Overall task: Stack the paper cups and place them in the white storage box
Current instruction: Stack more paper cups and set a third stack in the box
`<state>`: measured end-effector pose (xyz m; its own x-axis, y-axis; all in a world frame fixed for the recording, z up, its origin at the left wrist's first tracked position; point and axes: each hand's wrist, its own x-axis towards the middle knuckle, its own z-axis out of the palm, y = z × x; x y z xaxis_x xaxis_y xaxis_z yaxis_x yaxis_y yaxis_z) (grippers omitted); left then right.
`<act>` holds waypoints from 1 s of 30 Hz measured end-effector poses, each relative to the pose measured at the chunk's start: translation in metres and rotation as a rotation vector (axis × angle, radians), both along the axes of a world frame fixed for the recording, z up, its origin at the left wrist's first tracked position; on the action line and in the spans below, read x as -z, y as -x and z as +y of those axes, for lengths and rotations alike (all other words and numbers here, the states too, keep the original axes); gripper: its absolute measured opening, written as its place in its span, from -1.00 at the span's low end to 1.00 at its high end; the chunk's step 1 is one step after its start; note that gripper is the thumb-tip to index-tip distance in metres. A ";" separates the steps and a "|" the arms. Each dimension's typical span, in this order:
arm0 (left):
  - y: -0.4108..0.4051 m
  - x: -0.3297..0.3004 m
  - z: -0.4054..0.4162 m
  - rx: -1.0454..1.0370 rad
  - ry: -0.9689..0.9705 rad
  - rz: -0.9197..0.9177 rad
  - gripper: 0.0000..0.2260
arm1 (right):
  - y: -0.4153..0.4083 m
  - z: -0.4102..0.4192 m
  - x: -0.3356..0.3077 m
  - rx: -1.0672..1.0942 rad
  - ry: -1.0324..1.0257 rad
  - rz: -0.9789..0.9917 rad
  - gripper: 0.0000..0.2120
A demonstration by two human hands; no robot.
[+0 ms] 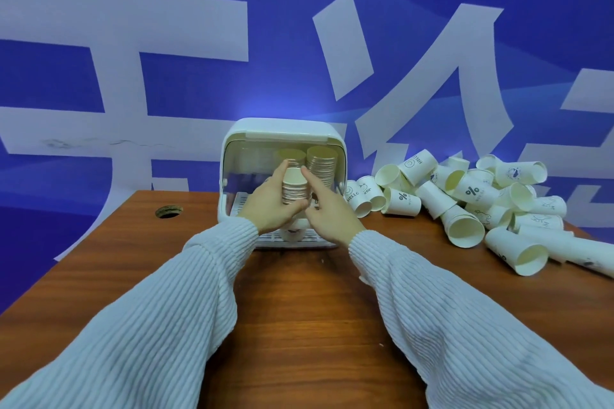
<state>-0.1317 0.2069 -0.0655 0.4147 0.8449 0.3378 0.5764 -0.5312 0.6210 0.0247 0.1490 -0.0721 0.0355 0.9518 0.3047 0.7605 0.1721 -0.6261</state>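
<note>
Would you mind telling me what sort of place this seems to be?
Probably a staged work or demo spot, not a home: a wooden desk with a cable hole stands against a big blue printed banner, with a heap of loose paper cups.

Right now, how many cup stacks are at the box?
3: one held stack between both hands at the opening; two stacks inside the white storage box. More may be hidden.

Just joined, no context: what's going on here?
A person is loading a stack of paper cups into the open white storage box. The left hand grips the stack; the right hand steadies it with straight fingers. Two stacks already stand inside. A pile of loose cups waits on the table.
</note>
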 end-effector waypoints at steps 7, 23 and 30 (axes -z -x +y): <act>0.001 0.004 -0.003 -0.085 -0.024 -0.090 -0.10 | 0.000 -0.015 0.016 0.003 -0.008 -0.044 -0.10; -0.059 0.008 -0.036 -0.167 -0.580 -0.148 -0.39 | -0.200 -0.084 0.006 0.868 -0.141 -0.130 -0.63; -0.154 0.032 -0.086 0.258 -0.579 -0.083 -0.47 | -0.264 -0.140 0.032 1.327 -0.172 0.161 -0.46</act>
<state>0.0226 0.1209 -0.0975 0.5332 0.3922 0.7495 0.3477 -0.9093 0.2284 0.2888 0.0090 -0.1044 0.9392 0.1211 0.3214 0.3334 -0.5460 -0.7686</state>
